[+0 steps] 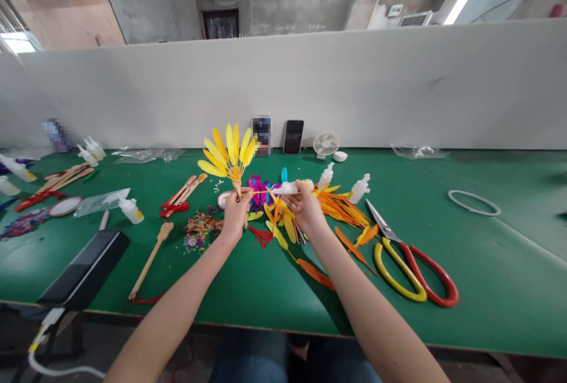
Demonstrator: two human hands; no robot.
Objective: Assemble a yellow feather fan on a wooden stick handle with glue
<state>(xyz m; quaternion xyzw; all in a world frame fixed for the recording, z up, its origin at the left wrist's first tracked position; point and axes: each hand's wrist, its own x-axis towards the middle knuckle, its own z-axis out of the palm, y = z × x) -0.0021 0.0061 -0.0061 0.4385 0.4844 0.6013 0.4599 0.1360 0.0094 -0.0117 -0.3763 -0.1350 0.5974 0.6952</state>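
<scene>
A fan of yellow feathers (pixel 229 149) stands upright on a wooden handle, and my left hand (pixel 234 217) is closed around that handle. A thin yellow strip reaches from my left fingertips toward the right; I cannot tell whether it is a feather. In my right hand (pixel 305 208) lies a white glue bottle (pixel 289 188), held sideways with its nozzle pointing left toward the strip. Below and between the hands are loose yellow feathers (pixel 290 228) and a red tassel (pixel 261 235). Purple feathers (pixel 256 185) are heaped behind them.
Large scissors (pixel 401 262) with red and yellow handles lie right of my forearm. Orange feathers (pixel 343 208) and glue bottles (pixel 359 188) stand nearby. On the left are a wooden stick (pixel 153 256), colourful scraps (pixel 201 229) and a black box (pixel 86 268). A phone (pixel 293 136) and small fan (pixel 326 144) stand behind.
</scene>
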